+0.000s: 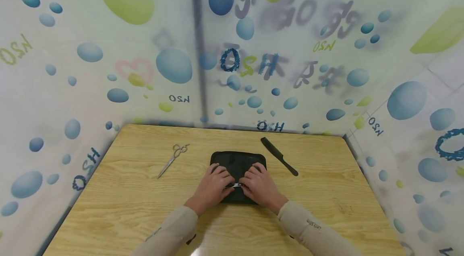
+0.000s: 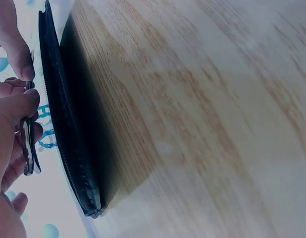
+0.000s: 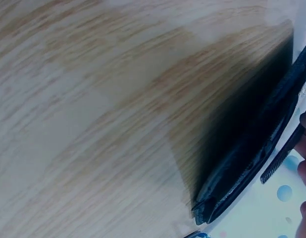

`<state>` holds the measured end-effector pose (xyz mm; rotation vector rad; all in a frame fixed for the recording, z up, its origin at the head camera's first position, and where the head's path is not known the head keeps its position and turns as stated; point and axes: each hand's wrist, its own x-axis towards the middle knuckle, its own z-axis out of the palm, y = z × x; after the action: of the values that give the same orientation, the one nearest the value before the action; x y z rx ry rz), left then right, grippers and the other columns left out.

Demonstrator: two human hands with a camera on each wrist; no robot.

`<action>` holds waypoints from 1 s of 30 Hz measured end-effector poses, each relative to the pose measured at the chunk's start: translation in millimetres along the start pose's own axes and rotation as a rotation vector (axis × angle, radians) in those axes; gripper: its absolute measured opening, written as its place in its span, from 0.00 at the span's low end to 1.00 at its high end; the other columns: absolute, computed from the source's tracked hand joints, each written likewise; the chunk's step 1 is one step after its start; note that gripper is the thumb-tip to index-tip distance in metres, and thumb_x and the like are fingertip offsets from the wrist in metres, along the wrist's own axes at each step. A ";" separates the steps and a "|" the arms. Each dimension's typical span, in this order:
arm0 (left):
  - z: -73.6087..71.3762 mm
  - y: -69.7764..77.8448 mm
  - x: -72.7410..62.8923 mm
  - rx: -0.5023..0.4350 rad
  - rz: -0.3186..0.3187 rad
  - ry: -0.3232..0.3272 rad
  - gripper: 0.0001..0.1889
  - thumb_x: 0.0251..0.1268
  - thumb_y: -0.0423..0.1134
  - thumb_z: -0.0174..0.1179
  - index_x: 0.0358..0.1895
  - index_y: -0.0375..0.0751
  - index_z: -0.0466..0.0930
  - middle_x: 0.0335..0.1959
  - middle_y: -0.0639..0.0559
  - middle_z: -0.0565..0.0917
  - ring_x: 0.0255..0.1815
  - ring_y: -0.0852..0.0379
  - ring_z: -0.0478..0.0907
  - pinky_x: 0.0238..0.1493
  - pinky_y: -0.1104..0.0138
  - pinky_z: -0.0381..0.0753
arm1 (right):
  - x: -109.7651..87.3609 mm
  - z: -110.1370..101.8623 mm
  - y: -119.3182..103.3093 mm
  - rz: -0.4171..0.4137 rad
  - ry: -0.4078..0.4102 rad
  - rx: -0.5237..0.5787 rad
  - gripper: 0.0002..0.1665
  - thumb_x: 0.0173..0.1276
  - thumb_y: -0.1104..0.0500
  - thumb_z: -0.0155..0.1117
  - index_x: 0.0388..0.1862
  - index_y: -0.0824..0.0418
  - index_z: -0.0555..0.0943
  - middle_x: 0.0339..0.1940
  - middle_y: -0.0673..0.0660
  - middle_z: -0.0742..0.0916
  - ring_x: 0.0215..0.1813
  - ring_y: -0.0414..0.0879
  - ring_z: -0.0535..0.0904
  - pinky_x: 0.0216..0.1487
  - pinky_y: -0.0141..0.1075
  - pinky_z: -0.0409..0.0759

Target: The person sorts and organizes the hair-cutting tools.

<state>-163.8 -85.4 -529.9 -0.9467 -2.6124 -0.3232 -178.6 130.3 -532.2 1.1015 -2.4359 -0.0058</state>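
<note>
Between both hands, over a black zip case (image 1: 239, 162), is a pair of slim silver thinning scissors (image 1: 236, 185). My left hand (image 1: 215, 185) pinches the handle end. In the left wrist view, the scissors' handle rings (image 2: 27, 148) show nearly edge-on beside the fingers. My right hand (image 1: 260, 186) grips the blade end. A dark toothed blade (image 3: 281, 154) juts past its fingers in the right wrist view. Fingers hide most of the scissors' middle. The case lies flat, its zip running along the edge; whether it is fastened I cannot tell.
On the wooden table (image 1: 119, 199), another pair of silver scissors (image 1: 172, 159) lies left of the case. A black handled comb (image 1: 279, 156) lies to its right. Patterned curtain-like walls (image 1: 174, 26) enclose the table at the back and sides.
</note>
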 end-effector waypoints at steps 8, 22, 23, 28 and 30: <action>1.0 -10.5 -0.6 -0.004 -0.006 0.032 0.09 0.56 0.47 0.71 0.39 0.54 0.85 0.40 0.60 0.86 0.52 0.55 0.78 0.66 0.50 0.69 | -4.0 -1.2 5.0 0.061 0.020 0.064 0.20 0.60 0.50 0.72 0.52 0.49 0.84 0.41 0.46 0.87 0.45 0.43 0.80 0.59 0.44 0.71; -5.3 -31.0 -6.0 -0.025 -0.088 0.001 0.07 0.61 0.49 0.67 0.39 0.54 0.84 0.40 0.60 0.85 0.50 0.55 0.77 0.64 0.52 0.70 | -18.6 -5.2 26.3 0.197 -0.089 0.031 0.20 0.65 0.49 0.68 0.54 0.52 0.82 0.45 0.49 0.86 0.48 0.45 0.80 0.62 0.47 0.70; -5.8 -32.0 -6.5 -0.046 -0.103 0.000 0.07 0.61 0.49 0.67 0.39 0.53 0.84 0.39 0.60 0.85 0.50 0.55 0.76 0.64 0.51 0.70 | -19.3 -5.6 27.6 0.203 -0.090 0.032 0.20 0.65 0.49 0.68 0.54 0.52 0.82 0.44 0.49 0.86 0.48 0.46 0.80 0.62 0.47 0.70; -9.5 -36.1 -8.2 -0.137 -0.177 -0.008 0.08 0.59 0.48 0.68 0.38 0.51 0.84 0.38 0.57 0.86 0.50 0.51 0.77 0.63 0.47 0.68 | -22.2 -8.4 33.4 0.259 -0.134 0.041 0.21 0.64 0.49 0.69 0.54 0.53 0.82 0.47 0.51 0.86 0.50 0.48 0.80 0.63 0.49 0.70; -10.3 -38.0 -8.2 -0.173 -0.212 -0.017 0.09 0.59 0.48 0.69 0.38 0.50 0.84 0.38 0.56 0.86 0.51 0.49 0.78 0.63 0.46 0.68 | -23.6 -8.4 35.5 0.294 -0.172 0.036 0.22 0.64 0.48 0.69 0.55 0.53 0.82 0.48 0.51 0.86 0.52 0.48 0.80 0.63 0.50 0.69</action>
<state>-180.2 -122.0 -527.2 -0.7262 -2.7399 -0.6053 -186.8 172.7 -527.6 0.7754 -2.7413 0.0383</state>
